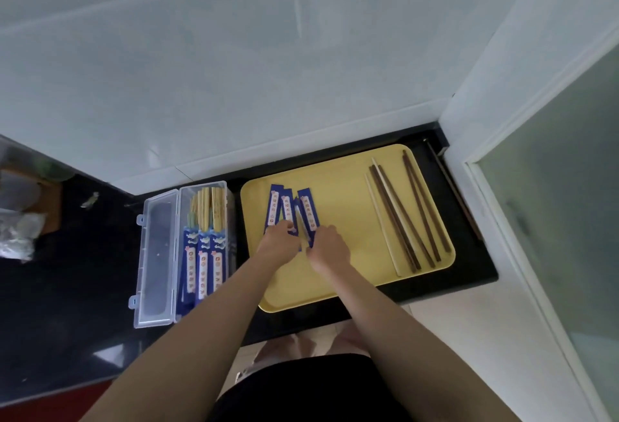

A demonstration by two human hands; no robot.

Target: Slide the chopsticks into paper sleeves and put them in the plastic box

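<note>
From my feed, the left hand [279,241] lay on the near ends of the blue paper sleeves [290,212], its fingers curled over them in what looked like a pinch, while the right hand [330,247] sat just beside it, fingers bent around the near end of the rightmost sleeve — though motion blur kept me from telling exactly how it held. The sleeves fanned out on the left part of a yellow tray [341,291]. Well apart from them, on the tray's right side, lay the loose chopsticks [407,214] — dark brown ones and a couple of pale ones, roughly parallel. Left of the tray, on the black tabletop [67,287], stood the clear plastic box [204,244] with its lid [155,261] swung open; inside it I saw sleeved chopsticks [202,267] side by side, pale ends sticking out toward the wall.
</note>
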